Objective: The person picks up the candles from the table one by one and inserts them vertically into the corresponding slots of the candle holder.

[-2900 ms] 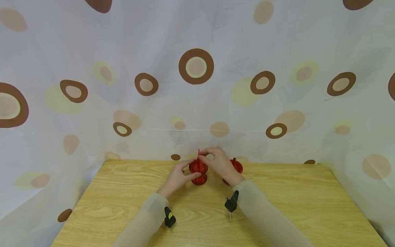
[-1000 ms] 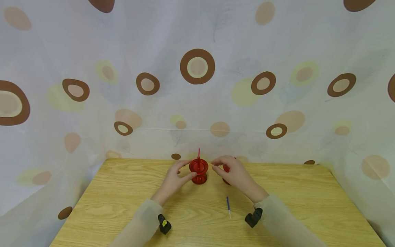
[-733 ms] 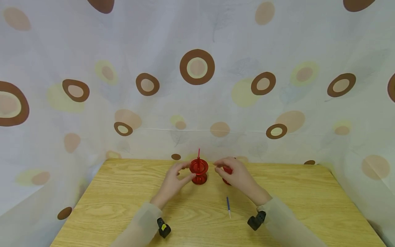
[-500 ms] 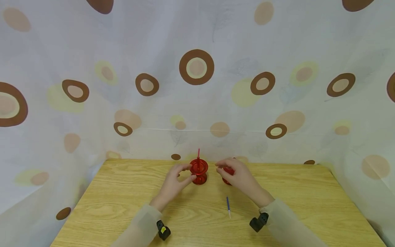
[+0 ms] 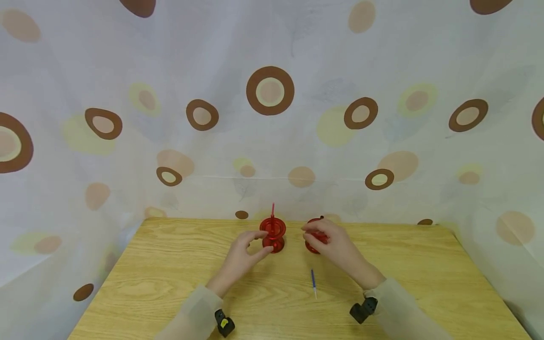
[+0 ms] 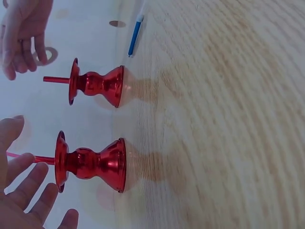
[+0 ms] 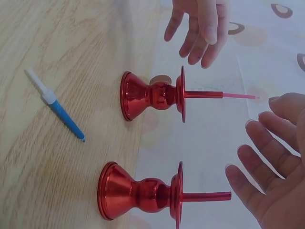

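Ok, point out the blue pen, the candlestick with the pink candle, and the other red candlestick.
blue pen (image 7: pixel 64 117): right wrist view, barrel.
candlestick with the pink candle (image 7: pixel 150 95): right wrist view, stem.
other red candlestick (image 7: pixel 143 194): right wrist view, stem.

Two candle holders (image 7: pixel 152 95) (image 7: pixel 140 195) are seen in glossy red metal, smooth and mirror-like. A thin pink candle (image 7: pixel 238 96), matt and waxy-looking, is noted in one. The table (image 5: pixel 170 274) is finished in pale, smooth wood grain. A blue-and-white plastic pen (image 7: pixel 57 107) is noted. The backdrop curtain (image 5: pixel 272 94) is soft matt cloth, printed with rings.
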### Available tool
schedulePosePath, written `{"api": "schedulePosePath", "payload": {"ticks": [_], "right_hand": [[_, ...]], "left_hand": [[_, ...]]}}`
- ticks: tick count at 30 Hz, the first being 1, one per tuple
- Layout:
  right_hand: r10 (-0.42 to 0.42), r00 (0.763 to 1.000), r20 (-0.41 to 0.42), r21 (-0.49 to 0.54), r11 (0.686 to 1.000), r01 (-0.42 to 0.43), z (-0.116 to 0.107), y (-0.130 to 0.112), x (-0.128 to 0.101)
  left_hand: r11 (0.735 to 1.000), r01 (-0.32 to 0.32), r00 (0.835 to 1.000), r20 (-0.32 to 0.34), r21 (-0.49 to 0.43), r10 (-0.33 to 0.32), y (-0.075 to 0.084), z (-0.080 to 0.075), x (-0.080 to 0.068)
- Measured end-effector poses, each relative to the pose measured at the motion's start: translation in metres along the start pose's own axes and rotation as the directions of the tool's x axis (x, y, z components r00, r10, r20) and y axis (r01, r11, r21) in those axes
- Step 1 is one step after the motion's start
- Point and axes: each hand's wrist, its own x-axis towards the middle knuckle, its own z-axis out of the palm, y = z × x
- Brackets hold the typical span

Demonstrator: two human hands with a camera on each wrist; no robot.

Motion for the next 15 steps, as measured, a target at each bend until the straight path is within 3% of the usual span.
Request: {"api": "schedulePosePath", "payload": {"ticks": [15], "right_hand": [[0.041,0.999,0.001,-0.018,0.999,-0.041,-0.012,0.003,-0.018]], "left_hand": [[1.000,-0.011,1.000,0.017,0.008,0.011,0.002,0.003,-0.010]]}}
